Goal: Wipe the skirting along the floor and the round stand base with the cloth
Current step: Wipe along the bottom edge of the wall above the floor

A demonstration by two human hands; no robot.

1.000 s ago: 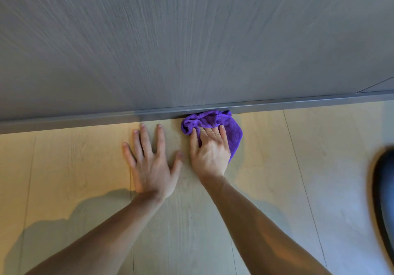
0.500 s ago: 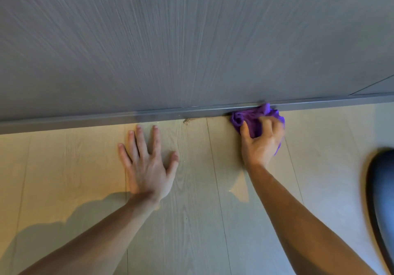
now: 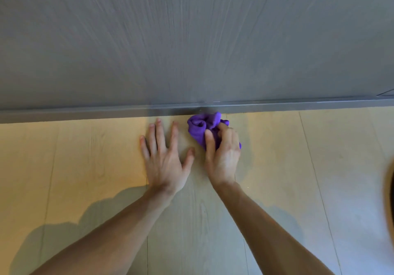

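A grey skirting strip (image 3: 85, 114) runs across the view where the grey wall panel meets the pale wood floor. My right hand (image 3: 223, 155) grips a bunched purple cloth (image 3: 200, 125), whose top edge touches the foot of the skirting near the middle. Just left of the cloth, my left hand (image 3: 164, 159) lies flat on the floor with its fingers spread and holds nothing. A dark curved edge at the far right (image 3: 389, 189) may be the round stand base; most of it is out of frame.
A grey wood-grain wall panel (image 3: 191, 40) fills the upper half. Pale floor planks (image 3: 74, 168) spread to the left and right of my hands. My arms cast a shadow on the lower left floor.
My right hand has slid the cloth back left along the skirting, ending next to my left hand. The left hand stays planted on the floor.
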